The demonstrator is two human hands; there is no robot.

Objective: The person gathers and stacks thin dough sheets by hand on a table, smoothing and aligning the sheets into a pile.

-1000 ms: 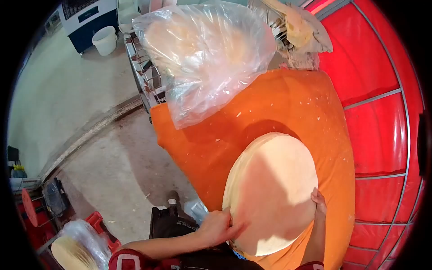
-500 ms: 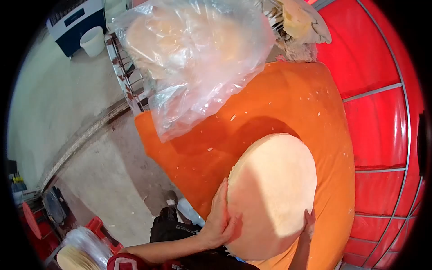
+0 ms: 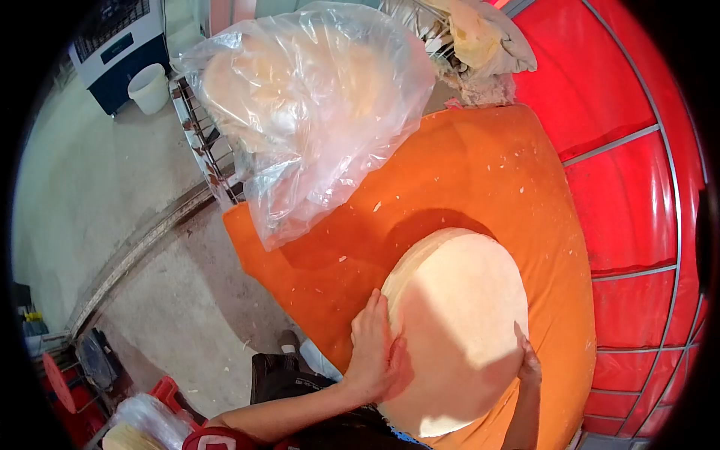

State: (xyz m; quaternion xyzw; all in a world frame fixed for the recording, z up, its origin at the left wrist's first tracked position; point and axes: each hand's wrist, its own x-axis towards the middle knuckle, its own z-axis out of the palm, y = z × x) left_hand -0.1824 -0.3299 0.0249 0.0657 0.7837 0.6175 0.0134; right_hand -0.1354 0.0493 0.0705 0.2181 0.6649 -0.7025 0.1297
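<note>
A thick stack of round, pale flat sheets (image 3: 465, 322) lies on an orange cloth (image 3: 480, 172). Against its left edge rests my left hand (image 3: 376, 346), fingers extended and apart, the thumb over the top sheet. My right hand (image 3: 529, 361) touches the right edge, its fingers curled at the rim. Beyond the stack, a clear plastic bag (image 3: 315, 112) with similar round sheets inside sits across the far left of the cloth.
Crumpled cloth (image 3: 487, 37) lies at the far end. A red panel wall with metal bars (image 3: 622, 202) runs along the right. On the floor to the left are a white bucket (image 3: 148, 88) and, lower down, a red crate (image 3: 169, 394) beside plastic-wrapped sheets (image 3: 150, 420).
My left hand has moved from the near left edge farther up along the stack's side, its fingers now stretched out. My right hand has stayed at the right edge, shifting slightly.
</note>
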